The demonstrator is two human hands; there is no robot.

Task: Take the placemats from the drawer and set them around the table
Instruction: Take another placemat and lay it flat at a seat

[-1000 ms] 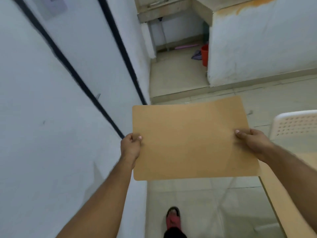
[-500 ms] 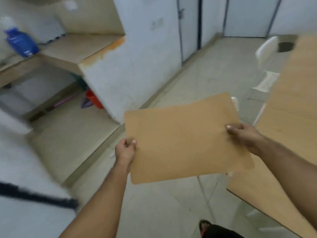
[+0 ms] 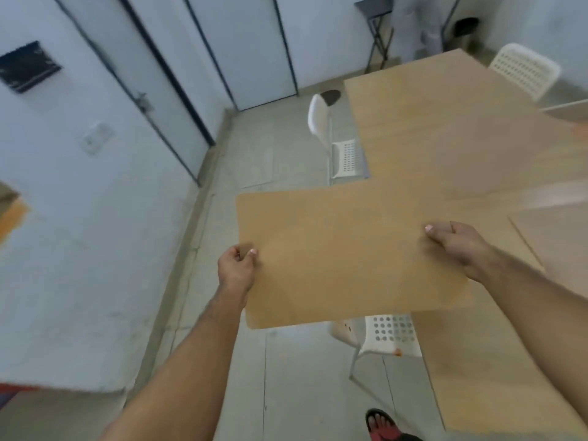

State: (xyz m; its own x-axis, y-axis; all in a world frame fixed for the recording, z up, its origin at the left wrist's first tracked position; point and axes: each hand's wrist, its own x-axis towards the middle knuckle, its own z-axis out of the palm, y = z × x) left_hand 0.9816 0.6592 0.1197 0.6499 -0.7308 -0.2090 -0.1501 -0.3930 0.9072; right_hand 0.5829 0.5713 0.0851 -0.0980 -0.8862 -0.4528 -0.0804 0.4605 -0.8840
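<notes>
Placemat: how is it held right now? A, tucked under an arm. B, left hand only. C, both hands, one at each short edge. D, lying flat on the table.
C: the left hand pinches the placemat at one short edge, the right hand at the other.

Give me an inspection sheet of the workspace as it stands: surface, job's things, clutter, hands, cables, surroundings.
Surface: wooden table; its right part is blurred.
Job's things: tan placemat held flat in the air, overlapping the table's near left edge, not yet laid down.
Clutter: nothing seen.
Hands: left hand pinches the placemat's left edge; right hand grips its right edge.
Cables: nothing seen.
Surroundings: white near chair partly under the placemat, side chair at the table's left, far chair beyond it; white doors; tiled floor.
</notes>
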